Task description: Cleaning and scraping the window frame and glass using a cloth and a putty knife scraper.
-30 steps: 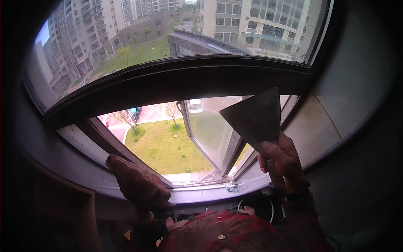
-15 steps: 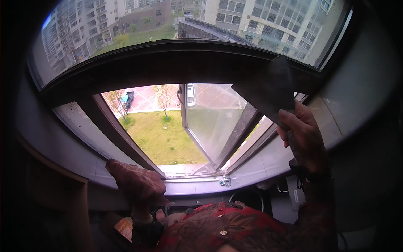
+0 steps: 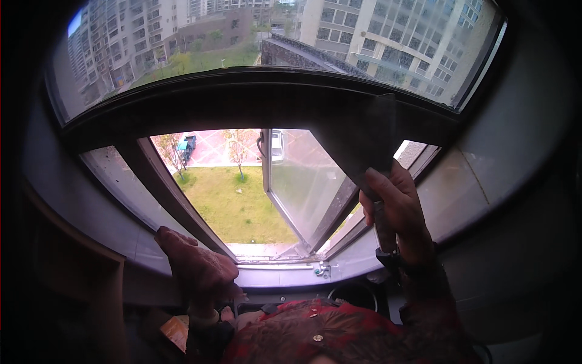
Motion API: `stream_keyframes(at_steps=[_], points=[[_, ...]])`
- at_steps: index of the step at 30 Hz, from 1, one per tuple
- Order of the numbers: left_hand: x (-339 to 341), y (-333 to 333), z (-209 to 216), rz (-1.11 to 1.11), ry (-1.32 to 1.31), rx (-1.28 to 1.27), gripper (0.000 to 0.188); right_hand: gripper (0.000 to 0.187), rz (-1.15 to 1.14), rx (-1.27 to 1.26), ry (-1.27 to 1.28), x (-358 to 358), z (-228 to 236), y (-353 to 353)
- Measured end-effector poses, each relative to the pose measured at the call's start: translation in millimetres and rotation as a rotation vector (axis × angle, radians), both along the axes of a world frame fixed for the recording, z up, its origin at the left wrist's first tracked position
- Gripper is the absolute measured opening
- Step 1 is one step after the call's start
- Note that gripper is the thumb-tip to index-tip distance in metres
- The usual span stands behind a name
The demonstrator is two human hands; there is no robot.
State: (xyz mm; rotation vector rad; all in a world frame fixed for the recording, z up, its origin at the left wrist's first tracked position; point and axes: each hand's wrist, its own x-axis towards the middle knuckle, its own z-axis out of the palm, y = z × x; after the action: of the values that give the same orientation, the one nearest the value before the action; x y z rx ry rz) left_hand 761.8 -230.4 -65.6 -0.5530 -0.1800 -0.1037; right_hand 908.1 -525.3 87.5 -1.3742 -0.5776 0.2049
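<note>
At left, the bare left hand (image 3: pixel 197 261) is curling over the pale, glossy windowsill (image 3: pixel 260 278); I cannot tell whether its grip is holding anything. Right of that grip, a dark-framed glass sash (image 3: pixel 303 176) is standing ajar. Farther right, a broad, dark, triangular scraper (image 3: pixel 357 142) is rising leftward from the right hand (image 3: pixel 397 203), whose grip is pinching its narrow neck. Above that grip, the dark horizontal window bar (image 3: pixel 242 100) is passing behind it; contact is staying unclear. Bracing the thumb and keeping the wrist firm would probably be steadying the wide edge best.
</note>
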Motion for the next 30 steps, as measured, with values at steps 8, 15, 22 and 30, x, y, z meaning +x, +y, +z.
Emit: stream_keyframes(at_steps=[8,15,22,30], points=[[1,26,-14,-0.246,0.298,0.356,0.045,0.019,-0.057,-0.034,0.044,-6,-14,14],[-1,18,-14,-0.346,0.041,0.240,0.051,0.017,0.133,-0.089,-0.009,-9,7,60],[-11,16,-3,-0.244,-0.070,0.270,0.051,0.018,-0.030,-0.127,0.005,-15,-4,40],[-26,25,-23,-0.147,-0.129,0.311,0.050,0.014,0.041,-0.223,-0.031,-18,6,79]])
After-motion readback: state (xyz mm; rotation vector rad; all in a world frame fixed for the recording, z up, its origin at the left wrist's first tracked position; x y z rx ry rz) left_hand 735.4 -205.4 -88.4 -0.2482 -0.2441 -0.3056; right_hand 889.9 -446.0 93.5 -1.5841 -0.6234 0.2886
